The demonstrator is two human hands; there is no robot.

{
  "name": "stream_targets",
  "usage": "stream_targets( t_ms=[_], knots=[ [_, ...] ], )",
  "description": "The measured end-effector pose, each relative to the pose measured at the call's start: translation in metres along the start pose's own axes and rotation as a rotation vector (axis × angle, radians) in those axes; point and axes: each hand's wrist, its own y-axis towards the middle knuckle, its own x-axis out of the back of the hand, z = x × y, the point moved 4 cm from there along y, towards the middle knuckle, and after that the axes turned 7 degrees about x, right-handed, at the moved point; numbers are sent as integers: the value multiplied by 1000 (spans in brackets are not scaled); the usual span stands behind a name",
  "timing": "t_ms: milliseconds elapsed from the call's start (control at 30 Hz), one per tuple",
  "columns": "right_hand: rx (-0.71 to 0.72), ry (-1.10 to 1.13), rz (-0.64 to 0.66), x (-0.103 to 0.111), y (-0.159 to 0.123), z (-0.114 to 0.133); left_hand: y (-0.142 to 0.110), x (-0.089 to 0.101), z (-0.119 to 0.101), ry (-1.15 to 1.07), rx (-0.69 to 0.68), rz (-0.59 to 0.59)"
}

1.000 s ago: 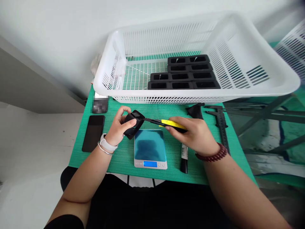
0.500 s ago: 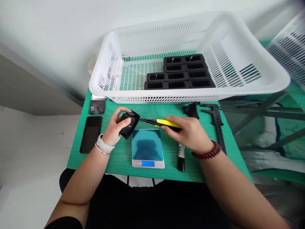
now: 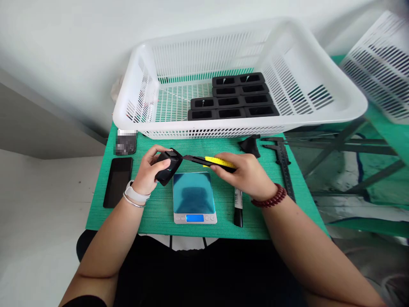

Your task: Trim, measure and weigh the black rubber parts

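Black part (image 3: 163, 174): held tilted above the green table (image 3: 156, 219), near the far-left corner of the scale (image 3: 194, 194). White basket (image 3: 159, 126) along the table's far side; black blocks (image 3: 226, 102) in rows inside. Scale lies between the forearms, display blue. Left hand (image 3: 147, 170): fingers clamped on the black part, thumb on top. Right hand (image 3: 247, 172): fingers wrapped around the yellow-and-black cutter (image 3: 220, 162). Marker (image 3: 238, 209) partly hidden by right hand. Blade (image 3: 189, 158): tip at the part's rim, apparently touching.
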Motion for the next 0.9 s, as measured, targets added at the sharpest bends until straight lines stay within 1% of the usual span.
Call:
stream_targets(
  t_ms=[67,233,300,433,567,700,767,900],
  knots=[
    [-18,-1,-17,2,1,-1,0,0,0,-13,1,9],
    [27,109,58,1,3,2,1,1,-3,0,-86,-38],
    [12,97,43,2,3,1,1,1,-3,8,-100,-48],
    [-3,84,-25,6,3,0,2,-2,-3,27,-72,-16],
    [28,122,43,3,3,0,1,-5,-3,71,-73,0],
    [-24,86,46,2,3,-3,0,-4,-3,145,-115,13],
    [-30,117,47,3,3,-2,-1,-3,-2,103,-104,4],
    [-3,218,146,1,4,2,-1,-5,-2,-26,-99,23]
  ],
)
